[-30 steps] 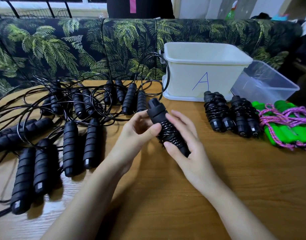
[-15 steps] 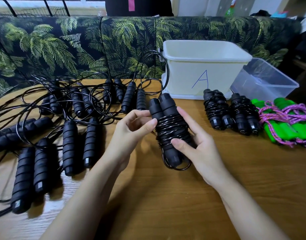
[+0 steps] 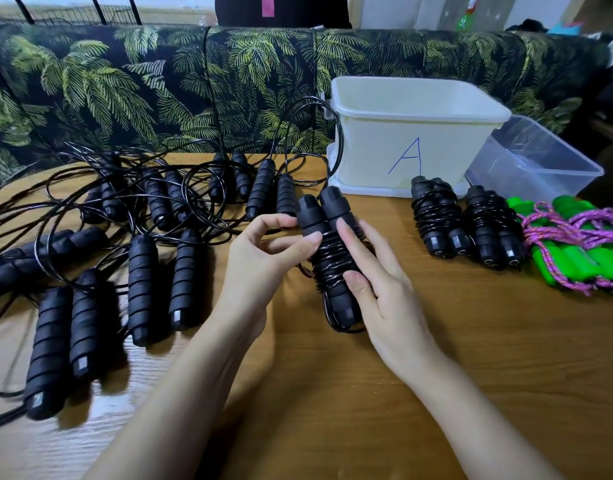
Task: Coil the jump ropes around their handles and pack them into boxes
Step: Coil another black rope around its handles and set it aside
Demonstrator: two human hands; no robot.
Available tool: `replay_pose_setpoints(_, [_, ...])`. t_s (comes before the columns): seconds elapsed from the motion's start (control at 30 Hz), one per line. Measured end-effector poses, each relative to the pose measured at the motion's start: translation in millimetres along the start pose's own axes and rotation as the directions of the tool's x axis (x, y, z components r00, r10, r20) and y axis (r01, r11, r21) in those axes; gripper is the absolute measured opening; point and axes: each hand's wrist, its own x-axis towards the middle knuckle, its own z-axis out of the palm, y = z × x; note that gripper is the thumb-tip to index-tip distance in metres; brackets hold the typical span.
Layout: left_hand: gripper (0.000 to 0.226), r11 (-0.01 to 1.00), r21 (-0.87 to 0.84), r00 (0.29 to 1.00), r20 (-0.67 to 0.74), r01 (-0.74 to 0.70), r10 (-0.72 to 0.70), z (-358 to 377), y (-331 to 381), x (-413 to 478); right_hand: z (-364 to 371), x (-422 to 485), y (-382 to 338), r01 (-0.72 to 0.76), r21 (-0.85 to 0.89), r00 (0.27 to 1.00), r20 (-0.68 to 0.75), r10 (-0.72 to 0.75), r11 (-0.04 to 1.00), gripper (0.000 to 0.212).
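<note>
The coiled jump rope (image 3: 333, 265), two black handles side by side with the cord wound round their middle, is held just above the worktop (image 3: 471, 358), in front of the white box marked A (image 3: 419, 133). It is gripped by the right hand (image 3: 381, 292), with the thumb pressed on the lower coils and the forefinger laid along the front. The upper coils are pinched by the left hand (image 3: 263, 261) between thumb and curled fingers. A loop of cord hangs slack below the handle ends. If the tail is not tucked in, the winding could spring open once the grip is eased, and the slack loop might be snagged on the box rim. The loose ropes (image 3: 142, 209) on the left lie tangled, so a neighbour may be dragged along when one is lifted. Whether the cord's end is secured cannot be told, as it is covered by the fingers. The inside of the white box is not shown, and the green-handled rope (image 3: 575, 251) is cut off at the right edge.
</note>
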Motion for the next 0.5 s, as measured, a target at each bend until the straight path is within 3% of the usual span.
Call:
replay_pose_setpoints(0.1, [0.029, 1.0, 0.018, 0.999, -0.046, -0.023, 0.024, 4, -2, -4, 4, -3, -5, 0.007, -0.252, 1.0, 0.03, 0.0, 0.968, 0.063])
replay_pose_setpoints(0.2, [0.03, 0.997, 0.067, 0.997, -0.054, -0.048, 0.052, 9, -6, -9, 7, -3, -13, -0.029, -0.5, 1.0, -0.02, 0.022, 0.866, 0.091])
replay_pose_setpoints(0.27, [0.031, 0.991, 0.111, 0.996, -0.042, -0.078, 0.083, 11, -7, -12, 10, -2, -16, -0.009, -0.602, 0.999, -0.042, -0.021, 0.798, 0.095])
replay_pose_setpoints(0.37, [0.032, 0.977, 0.172, 0.992, 0.001, -0.128, 0.13, 9, -7, -10, 9, -3, -13, 0.037, -0.596, 0.994, -0.058, -0.088, 0.802, 0.087])
replay_pose_setpoints(0.5, [0.037, 0.934, 0.264, 0.966, 0.162, -0.24, 0.202, 0, -9, -3, 6, -5, -4, 0.026, -0.402, 0.992, -0.103, -0.073, 0.915, 0.084])
